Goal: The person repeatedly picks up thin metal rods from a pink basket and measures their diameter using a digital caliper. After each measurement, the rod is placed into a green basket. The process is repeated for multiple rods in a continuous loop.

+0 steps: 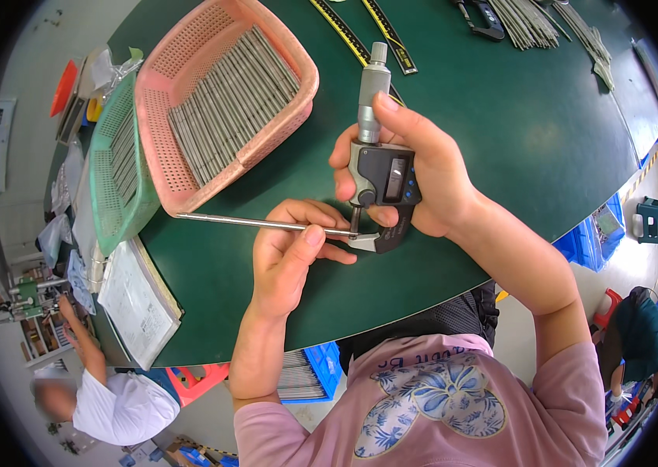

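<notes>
Tabletop (492,156) green, curved — left grip (284,261) pinching rod (235,222), right grip (439,171) clasping micrometer (374,165) — pale floor (613,268) beyond

I get bright, diffuse light, a soft sheen on the bench (543,140), fairly crisp hands (442,175), and fisheye distortion bending edges toward dark corners.

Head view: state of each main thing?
Micrometer: gripped in right hand
Micrometer display: reading unclear
Thin metal rod: pinched in left hand, end at micrometer gap
Pink basket: open-topped, holding rods
Green basket: open-topped, holding more rods
Yellow-black strips: lying on table
</notes>
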The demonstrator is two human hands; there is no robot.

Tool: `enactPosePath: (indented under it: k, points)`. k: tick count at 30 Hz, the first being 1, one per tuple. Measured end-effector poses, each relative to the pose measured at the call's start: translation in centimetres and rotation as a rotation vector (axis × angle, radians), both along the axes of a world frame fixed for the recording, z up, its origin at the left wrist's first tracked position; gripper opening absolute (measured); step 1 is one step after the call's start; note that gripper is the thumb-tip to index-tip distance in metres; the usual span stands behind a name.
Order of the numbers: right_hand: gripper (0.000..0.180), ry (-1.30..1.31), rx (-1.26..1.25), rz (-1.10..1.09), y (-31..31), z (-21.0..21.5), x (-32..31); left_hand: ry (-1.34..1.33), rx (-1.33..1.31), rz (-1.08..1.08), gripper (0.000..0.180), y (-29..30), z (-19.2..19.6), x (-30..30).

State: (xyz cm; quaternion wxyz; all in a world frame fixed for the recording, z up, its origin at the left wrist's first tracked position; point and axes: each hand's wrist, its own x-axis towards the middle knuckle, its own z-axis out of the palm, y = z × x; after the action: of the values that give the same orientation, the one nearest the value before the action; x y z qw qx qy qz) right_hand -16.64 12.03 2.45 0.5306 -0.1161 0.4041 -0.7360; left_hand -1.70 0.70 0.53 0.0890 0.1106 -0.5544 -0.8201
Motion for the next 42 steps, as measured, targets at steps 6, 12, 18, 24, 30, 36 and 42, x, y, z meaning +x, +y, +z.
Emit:
enactPosePath:
  k: [6,12,18,24,30,36,42]
  points:
    - [0.060,0.098,0.032,0.025,0.00,0.46,0.04,-0.015,-0.019,0.018,0.021,0.09,-0.05,0.10]
    - [0.068,-0.131,-0.040,0.047,0.23,-0.15,-0.10,-0.013,-0.029,0.011,0.022,0.02,-0.09,0.02]
    - [0.070,-0.013,0.022,0.018,0.11,0.42,0.17,-0.009,-0.017,0.053,0.018,0.41,0.00,-0.14]
    - [0.063,0.019,-0.016,0.042,0.18,0.28,0.20,-0.021,-0.029,0.073,0.014,0.14,-0.53,0.05]
    - [0.064,-0.160,0.018,0.062,-0.12,0.02,-0.10,-0.002,0.044,0.029,0.014,0.08,0.08,-0.05]
    - [0.063,-0.169,0.003,0.081,0.04,-0.05,-0.11,0.038,0.024,-0.031,0.016,-0.11,-0.20,0.08]
    - [0.060,-0.096,-0.005,0.058,0.05,0.03,-0.04,0.023,0.058,-0.043,0.017,0.07,0.00,-0.08]
